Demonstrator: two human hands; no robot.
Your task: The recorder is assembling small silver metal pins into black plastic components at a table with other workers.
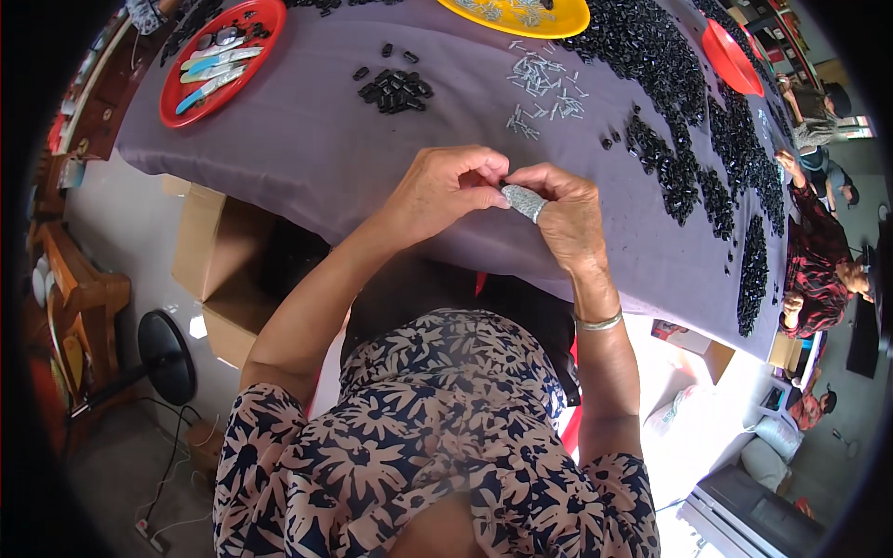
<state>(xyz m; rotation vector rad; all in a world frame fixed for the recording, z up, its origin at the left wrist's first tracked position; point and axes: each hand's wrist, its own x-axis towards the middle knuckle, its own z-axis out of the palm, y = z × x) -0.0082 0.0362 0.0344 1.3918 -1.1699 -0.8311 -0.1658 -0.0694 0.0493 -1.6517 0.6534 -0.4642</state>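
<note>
My left hand [446,189] and my right hand [566,212] meet over the near edge of the cloth-covered table, fingertips pinched together. Between them a small black part [503,184] just shows; the fingers hide most of it. Grey, rough-looking wrapping [524,202] covers my right thumb. Beyond my hands lie a small heap of black plastic pieces [396,92] and a scatter of thin, clear or silvery pins [538,78].
A red plate [172,110] at the far left holds blue-and-white handled tools. A yellow plate [572,26] carries more pins. Black pieces [665,93] spread widely across the right side. Beyond are a red dish [730,60] and other people [823,256]. A cardboard box [209,246] stands below left.
</note>
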